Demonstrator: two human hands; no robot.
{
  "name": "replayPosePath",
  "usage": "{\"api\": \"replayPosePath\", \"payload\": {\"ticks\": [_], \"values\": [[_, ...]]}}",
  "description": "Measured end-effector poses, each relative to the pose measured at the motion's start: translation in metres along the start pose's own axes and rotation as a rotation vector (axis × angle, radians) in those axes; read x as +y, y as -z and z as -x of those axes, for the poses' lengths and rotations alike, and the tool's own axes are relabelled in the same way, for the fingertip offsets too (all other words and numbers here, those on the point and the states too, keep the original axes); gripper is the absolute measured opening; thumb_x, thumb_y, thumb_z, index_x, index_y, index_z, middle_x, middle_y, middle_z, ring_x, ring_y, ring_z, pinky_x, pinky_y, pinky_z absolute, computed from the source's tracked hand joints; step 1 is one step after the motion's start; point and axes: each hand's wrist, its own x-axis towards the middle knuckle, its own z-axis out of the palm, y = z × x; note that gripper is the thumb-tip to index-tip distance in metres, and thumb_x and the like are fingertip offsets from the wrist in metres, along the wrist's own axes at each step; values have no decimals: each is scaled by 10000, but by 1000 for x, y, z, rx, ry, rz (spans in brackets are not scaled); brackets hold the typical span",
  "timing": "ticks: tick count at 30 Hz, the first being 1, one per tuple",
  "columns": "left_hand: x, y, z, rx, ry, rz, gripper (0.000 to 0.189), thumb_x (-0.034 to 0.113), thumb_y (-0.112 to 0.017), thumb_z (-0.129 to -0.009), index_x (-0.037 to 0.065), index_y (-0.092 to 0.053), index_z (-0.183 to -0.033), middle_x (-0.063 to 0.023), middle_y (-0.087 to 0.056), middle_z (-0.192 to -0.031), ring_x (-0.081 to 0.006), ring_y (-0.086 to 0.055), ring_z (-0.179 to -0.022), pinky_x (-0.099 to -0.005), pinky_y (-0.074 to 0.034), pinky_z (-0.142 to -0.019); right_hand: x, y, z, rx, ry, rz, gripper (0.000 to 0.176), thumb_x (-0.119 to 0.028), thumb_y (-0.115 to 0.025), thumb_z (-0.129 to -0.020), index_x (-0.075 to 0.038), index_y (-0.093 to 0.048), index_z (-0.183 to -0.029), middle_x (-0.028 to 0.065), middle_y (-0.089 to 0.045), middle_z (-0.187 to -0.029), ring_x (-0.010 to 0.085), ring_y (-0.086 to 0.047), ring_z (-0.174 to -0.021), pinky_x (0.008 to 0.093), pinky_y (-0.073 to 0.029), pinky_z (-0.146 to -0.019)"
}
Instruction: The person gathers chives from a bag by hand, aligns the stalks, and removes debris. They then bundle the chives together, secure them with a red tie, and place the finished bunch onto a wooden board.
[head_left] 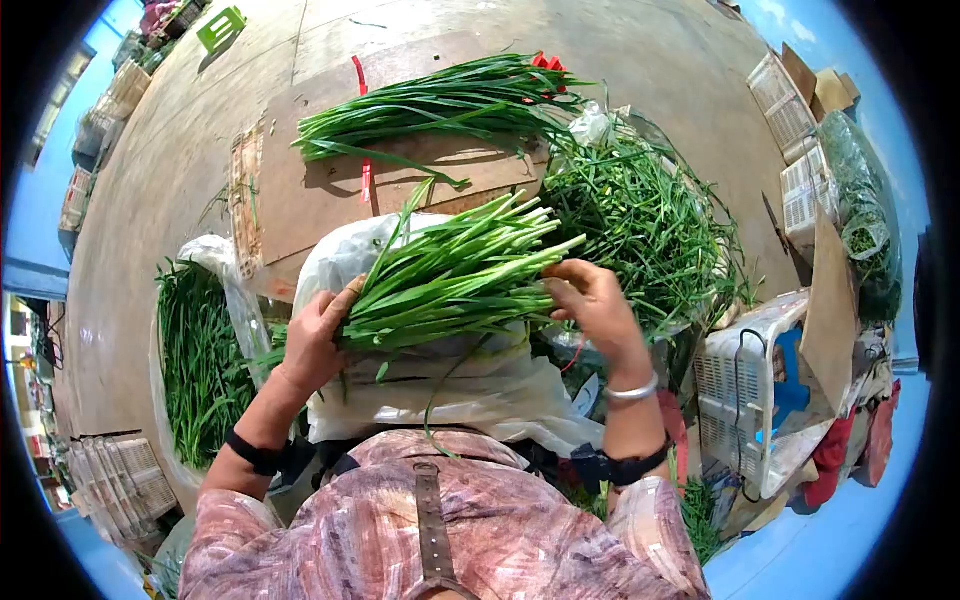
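Observation:
A bunch of long green leafy stalks (450,270) lies across my lap over whitish plastic sheeting (400,395), its pale stem ends toward the right. My left hand (325,330) is wrapped round the leafy end at the left. At the stem ends, my right hand (592,300) has its fingers curled in a pinch against the stalks; what lies between the fingertips is too small to tell. Ahead, a second bunch of stalks (430,105) rests on a brown board (290,200), with a red strap (366,180) beneath it.
Loose greens (650,220) are heaped at the right of the board. More greens in a plastic bag (200,350) stand at my left. A white crate (735,385) is on the right, with other crates (805,190) beyond. A green stool (221,30) stands far left.

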Motion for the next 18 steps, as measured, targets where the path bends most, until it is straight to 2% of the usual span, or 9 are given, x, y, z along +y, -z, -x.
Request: {"api": "replayPosePath", "payload": {"ticks": [2, 4, 5, 6, 11, 12, 14, 16, 18], "values": [[-4, -2, 0, 92, -118, -78, 759, 56, -728, -531, 117, -519, -1259, -105, -555, -835, -294, -561, -713, -369, -460, -630, 3, -16, -8, 14, -252, -192, 223, -127, -640, -824, 49, -600, -955, 59, -634, -826, 100, -574, -705, 233, -475, -622], [-4, 8, -11, 221, -196, -168, 703, 59, -714, -544, 100, -547, -1225, -100, -566, -843, -282, -563, -709, -366, -452, -619, 4, -14, 0, 33, 170, -100, 146, -31, -602, -807, 50, -600, -928, 58, -632, -822, 96, -572, -727, 226, -468, -657], [0, 17, -11, 329, -254, -253, 649, 63, -701, -556, 83, -574, -1191, -96, -577, -850, -269, -566, -706, -363, -444, -609, -29, -18, 13, 90, 228, -34, 125, 34, -569, -780, 38, -610, -898, 47, -632, -815, 91, -567, -741, 225, -459, -678], [11, 25, -15, 394, -269, -223, 553, 55, -662, -603, 78, -603, -1152, -87, -588, -853, -250, -563, -693, -363, -431, -606, -39, -22, 24, 123, 282, -216, 141, 52, -574, -766, 21, -625, -895, 37, -641, -808, 87, -570, -737, 234, -459, -656], [-14, -1, -5, 229, -256, -294, 589, 87, -619, -659, 175, -558, -1238, -90, -558, -868, -257, -550, -709, -362, -435, -634, 25, -10, 11, 36, 161, 347, 139, -30, -640, -741, 28, -641, -868, 101, -655, -757, 124, -601, -657, 262, -480, -620], [-11, -2, -3, 194, -259, -285, 599, 97, -619, -663, 189, -548, -1251, -93, -554, -871, -259, -550, -713, -362, -438, -637, 30, -8, 17, -25, 35, 165, 133, -43, -647, -736, 30, -644, -847, 99, -665, -762, 128, -610, -658, 264, -484, -617], [-3, 5, -1, 147, -282, -277, 597, 119, -619, -672, 192, -540, -1260, -102, -546, -876, -264, -551, -723, -363, -443, -643, 28, 6, 25, 18, 34, 242, 134, -46, -645, -737, 30, -646, -847, 99, -665, -750, 134, -614, -645, 271, -486, -604], [-11, 2, -1, 150, -295, -322, 590, 132, -616, -680, 206, -541, -1260, -108, -542, -892, -266, -552, -737, -362, -446, -647, 32, 25, 21, 234, 78, 378, 95, -35, -626, -764, 21, -647, -837, 67, -647, -700, 114, -582, -594, 252, -481, -583], [-12, 3, 0, 120, -314, -373, 594, 126, -612, -680, 225, -539, -1261, -110, -539, -899, -265, -553, -743, -361, -451, -655, 15, 35, 19, 324, 69, 185, 88, -47, -615, -798, 10, -647, -856, 42, -633, -690, 90, -568, -586, 224, -470, -572]]}}
